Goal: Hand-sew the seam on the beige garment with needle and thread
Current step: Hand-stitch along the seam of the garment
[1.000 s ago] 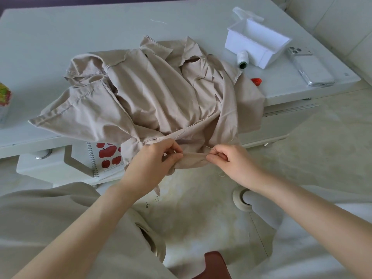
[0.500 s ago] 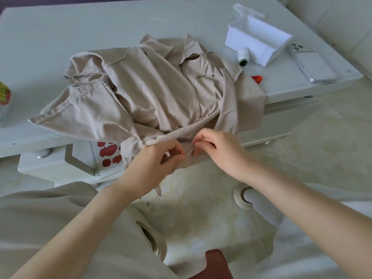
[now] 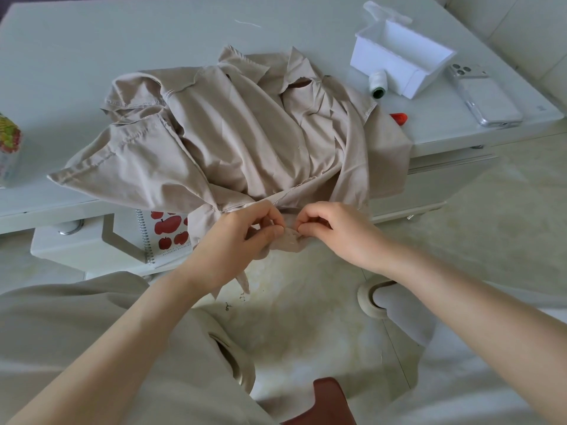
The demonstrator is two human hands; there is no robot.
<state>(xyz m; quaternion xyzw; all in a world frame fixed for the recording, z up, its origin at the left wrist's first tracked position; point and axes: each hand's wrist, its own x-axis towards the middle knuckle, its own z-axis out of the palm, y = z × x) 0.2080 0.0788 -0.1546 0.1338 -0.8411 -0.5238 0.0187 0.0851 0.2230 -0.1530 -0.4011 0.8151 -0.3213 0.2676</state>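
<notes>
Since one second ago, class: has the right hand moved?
Yes. The right hand has shifted left toward the left hand, judged against the apple notebook under the table.

Needle and thread too small to tell between the pinching fingertips (image 3: 302, 232); garment (image 3: 233, 142) hides the table edge.

We see a big pale table (image 3: 92, 50) w/ lots of stuff on it. An open white plastic box (image 3: 402, 61) sits at the far right. Just beside it, a phone in a clear case (image 3: 484, 96) lies flat near the table edge. A small orange-red thing (image 3: 399, 118) is partly hidden, can't tell what. A notebook w/ red apples & wire rings (image 3: 165, 231) sits on the shelf below. Far left, a colourful packet (image 3: 9, 142). A dark red seat corner (image 3: 328, 397) at the bottom.
</notes>
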